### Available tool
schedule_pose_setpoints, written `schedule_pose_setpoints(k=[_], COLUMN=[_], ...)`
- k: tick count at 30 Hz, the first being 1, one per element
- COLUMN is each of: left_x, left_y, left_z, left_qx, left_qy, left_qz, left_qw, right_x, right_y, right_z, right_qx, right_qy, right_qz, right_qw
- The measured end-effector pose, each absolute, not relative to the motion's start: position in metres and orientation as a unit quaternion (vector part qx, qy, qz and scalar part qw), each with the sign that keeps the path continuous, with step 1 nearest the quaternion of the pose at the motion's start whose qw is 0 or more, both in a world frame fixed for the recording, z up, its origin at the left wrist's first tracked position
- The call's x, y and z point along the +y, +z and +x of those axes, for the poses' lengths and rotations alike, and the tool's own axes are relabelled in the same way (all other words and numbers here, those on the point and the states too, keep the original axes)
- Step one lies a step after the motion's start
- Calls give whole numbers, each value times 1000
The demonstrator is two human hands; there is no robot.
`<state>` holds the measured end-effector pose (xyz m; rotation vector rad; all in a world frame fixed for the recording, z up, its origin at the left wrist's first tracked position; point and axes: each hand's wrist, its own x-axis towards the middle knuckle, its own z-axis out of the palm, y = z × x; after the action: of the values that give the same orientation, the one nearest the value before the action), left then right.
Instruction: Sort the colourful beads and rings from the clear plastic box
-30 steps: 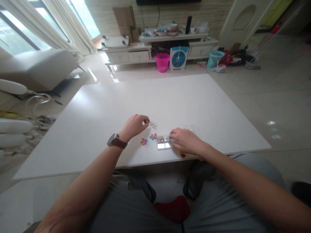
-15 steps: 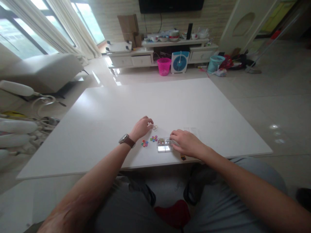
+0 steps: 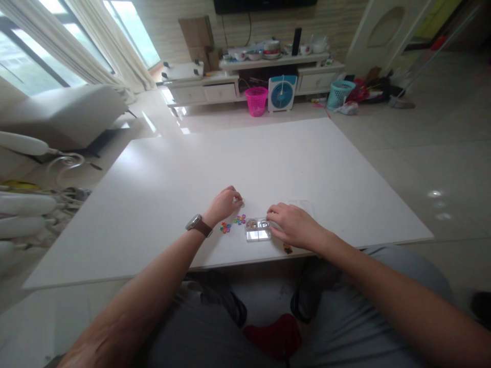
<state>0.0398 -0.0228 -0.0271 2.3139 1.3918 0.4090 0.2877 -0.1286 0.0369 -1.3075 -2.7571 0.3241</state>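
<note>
My left hand (image 3: 224,205), with a watch on its wrist, pinches small pale rings (image 3: 241,203) just above or on the white table (image 3: 215,158). My right hand (image 3: 292,224) grips the right end of a clear compartment box (image 3: 258,235), covering that end. Metal rings and small bits lie in the box's far compartments; the near ones look bare. Left of the box are two clusters of colourful flower-like or star-like pieces, one nearer (image 3: 225,227) and one farther (image 3: 240,220). A small dark and orange piece (image 3: 287,248) lies below my right hand.
A clear lid-like tray (image 3: 301,205) lies on the table beyond my right hand. The table's near edge runs close to my legs. Across the floor stand a pink basket (image 3: 257,102), a blue box fan (image 3: 282,94) and a light-blue basket (image 3: 339,95).
My left fingers have closed on the rings and shifted them slightly. The right hand stays at the box. The whole view has tilted a little.
</note>
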Motion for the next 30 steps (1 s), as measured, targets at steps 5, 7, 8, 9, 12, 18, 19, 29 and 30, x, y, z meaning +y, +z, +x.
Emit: schedule_pose_setpoints(k=[5,7,8,9,12,18,19,29,30], left_x=[-23,-23,-24,-24,-23,-26,-27,-27,-25], left_y=[-25,-24,-24,-25,-25,-28,-29,-12,-10], left_z=[38,38,38,39,40,48,50,42,40], left_qx=[486,486,487,488,495,500,498,476,474], left_qy=[155,151,145,138,110,23,12,32,50], left_qz=[835,838,840,841,843,860,863,864,859], left_qw=[205,194,189,185,176,99,84,160,184], right_x=[-127,-127,-126,-126,-127,-128,-128,-129,-129], right_y=[34,33,33,32,33,34,34,38,39], right_z=[289,289,289,289,288,286,285,285,285], right_qx=[-898,-898,-898,-898,-898,-898,-899,-901,-900], right_qy=[108,109,109,109,108,107,105,97,97], right_qz=[-426,-425,-425,-425,-426,-426,-425,-422,-423], right_qw=[36,35,33,31,24,25,25,27,26])
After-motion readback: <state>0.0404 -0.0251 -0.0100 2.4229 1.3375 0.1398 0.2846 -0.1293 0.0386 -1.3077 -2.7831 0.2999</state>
